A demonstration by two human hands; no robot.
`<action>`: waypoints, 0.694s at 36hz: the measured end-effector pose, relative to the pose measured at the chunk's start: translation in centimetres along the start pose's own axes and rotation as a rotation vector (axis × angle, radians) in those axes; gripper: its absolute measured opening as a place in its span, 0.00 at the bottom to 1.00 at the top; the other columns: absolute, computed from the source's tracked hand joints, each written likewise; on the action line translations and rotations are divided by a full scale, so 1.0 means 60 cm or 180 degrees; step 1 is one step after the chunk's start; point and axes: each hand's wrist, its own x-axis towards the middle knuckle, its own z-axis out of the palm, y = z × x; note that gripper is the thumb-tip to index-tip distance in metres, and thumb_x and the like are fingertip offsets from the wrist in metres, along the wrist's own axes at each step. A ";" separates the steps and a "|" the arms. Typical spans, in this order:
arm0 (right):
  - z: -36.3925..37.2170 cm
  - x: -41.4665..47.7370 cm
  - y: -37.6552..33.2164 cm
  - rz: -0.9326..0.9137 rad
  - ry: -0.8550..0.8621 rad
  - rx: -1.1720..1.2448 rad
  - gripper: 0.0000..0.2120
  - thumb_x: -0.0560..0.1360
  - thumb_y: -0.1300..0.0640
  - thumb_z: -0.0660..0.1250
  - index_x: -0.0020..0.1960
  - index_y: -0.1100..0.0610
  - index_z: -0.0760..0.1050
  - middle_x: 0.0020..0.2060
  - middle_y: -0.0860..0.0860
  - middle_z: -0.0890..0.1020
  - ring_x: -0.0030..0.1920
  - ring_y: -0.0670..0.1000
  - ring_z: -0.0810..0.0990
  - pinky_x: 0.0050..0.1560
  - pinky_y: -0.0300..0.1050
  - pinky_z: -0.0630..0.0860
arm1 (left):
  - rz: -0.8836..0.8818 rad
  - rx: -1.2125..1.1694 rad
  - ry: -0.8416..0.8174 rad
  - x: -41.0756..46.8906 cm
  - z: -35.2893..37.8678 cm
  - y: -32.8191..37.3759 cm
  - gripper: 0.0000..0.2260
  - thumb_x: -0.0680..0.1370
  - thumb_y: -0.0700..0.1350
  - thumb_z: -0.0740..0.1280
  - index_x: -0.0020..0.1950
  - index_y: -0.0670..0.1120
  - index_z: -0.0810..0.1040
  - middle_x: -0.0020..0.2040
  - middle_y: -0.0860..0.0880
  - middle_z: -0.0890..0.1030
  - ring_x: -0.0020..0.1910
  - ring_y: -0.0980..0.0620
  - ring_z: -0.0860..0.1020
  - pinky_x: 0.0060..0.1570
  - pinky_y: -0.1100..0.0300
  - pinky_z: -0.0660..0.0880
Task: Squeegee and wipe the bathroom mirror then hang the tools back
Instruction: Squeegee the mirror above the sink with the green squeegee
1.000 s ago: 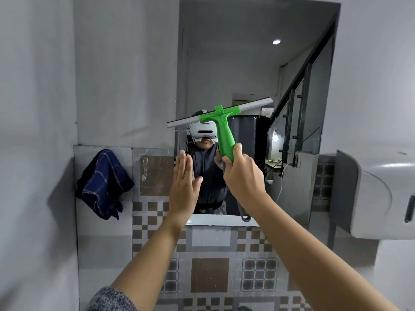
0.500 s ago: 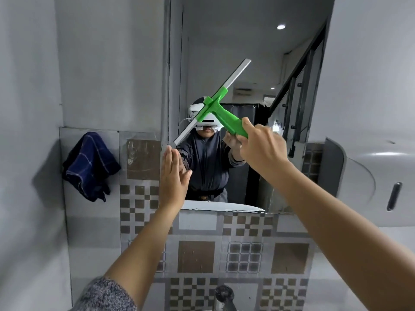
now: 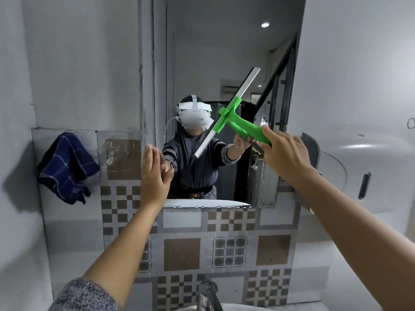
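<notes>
The bathroom mirror [image 3: 215, 55] fills the upper middle of the head view. My right hand [image 3: 285, 153] grips the green handle of the squeegee [image 3: 235, 117], whose grey blade runs diagonally from lower left to upper right against the glass. My left hand [image 3: 155, 176] lies flat with fingers together at the mirror's left edge, holding nothing. A dark blue checked cloth [image 3: 65, 167] hangs on the wall to the left. A clear hook [image 3: 111, 153] sits on the tile between the cloth and the mirror.
A grey dispenser [image 3: 359, 171] juts from the wall at the right, close to my right forearm. A chrome tap [image 3: 207, 295] and the sink rim [image 3: 235, 307] lie at the bottom. Patterned tiles [image 3: 182, 252] cover the wall below the mirror.
The squeegee has swung from near level to a steep diagonal and my right hand has moved right and slightly down. My left hand stays flat at the mirror's left edge.
</notes>
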 end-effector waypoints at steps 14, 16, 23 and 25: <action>0.019 -0.054 -0.010 0.0501 -0.0064 0.0358 0.23 0.79 0.53 0.58 0.72 0.55 0.60 0.58 0.58 0.79 0.55 0.60 0.76 0.51 0.51 0.69 | 0.0088 0.0019 -0.0096 0.015 -0.014 0.003 0.35 0.75 0.41 0.67 0.75 0.42 0.50 0.74 0.50 0.45 0.73 0.51 0.45 0.69 0.59 0.49; 0.025 -0.065 -0.013 0.0547 -0.0076 0.0448 0.23 0.79 0.52 0.58 0.72 0.56 0.60 0.56 0.59 0.79 0.54 0.60 0.77 0.50 0.51 0.69 | 0.0116 0.0017 -0.0104 0.008 -0.017 0.001 0.35 0.75 0.41 0.67 0.75 0.42 0.50 0.74 0.50 0.45 0.73 0.50 0.45 0.68 0.58 0.50; 0.065 -0.117 -0.041 0.0823 -0.0169 0.0704 0.24 0.79 0.52 0.59 0.73 0.57 0.59 0.53 0.59 0.80 0.49 0.60 0.78 0.44 0.50 0.72 | 0.0092 0.0154 -0.0262 -0.015 -0.027 -0.028 0.35 0.75 0.42 0.67 0.75 0.42 0.48 0.74 0.50 0.43 0.73 0.53 0.44 0.68 0.62 0.48; 0.072 -0.125 -0.042 0.0908 -0.0170 0.0803 0.25 0.79 0.52 0.59 0.73 0.57 0.59 0.52 0.59 0.80 0.48 0.59 0.78 0.45 0.53 0.74 | 0.0076 0.0143 -0.0278 -0.015 -0.025 -0.030 0.36 0.75 0.42 0.67 0.75 0.43 0.47 0.74 0.50 0.43 0.73 0.53 0.44 0.69 0.59 0.50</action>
